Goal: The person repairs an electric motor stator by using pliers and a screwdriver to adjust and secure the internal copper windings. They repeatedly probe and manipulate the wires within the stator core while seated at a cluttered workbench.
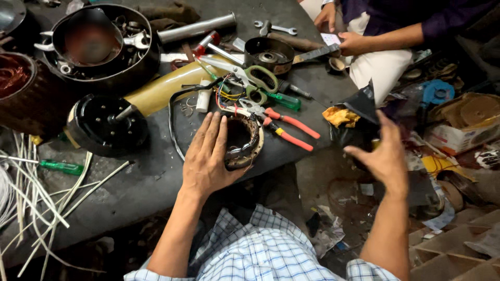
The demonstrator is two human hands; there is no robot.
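At the near edge of the dark workbench (130, 192), my left hand (208, 156) lies flat and open-fingered against the wound stator ring (242, 140), steadying rather than gripping it. My right hand (383, 156) hangs off the bench's right edge, fingers spread and empty, beside a black plastic bag (359, 112). Best practice, I judge: press the rim, sparing the windings and the red-handled pliers (289, 127) just beyond.

Two green-handled screwdrivers: one at left edge of tabletop (61, 167), one by scissors (284, 100). One pair green-handled scissors (258, 79). One pair orange-handled pliers (284, 127). One round wound stator ring (242, 140). One black round motor housing (104, 125). One grey metal pipe (197, 27). Two steel spanners: (276, 27), (136, 40).
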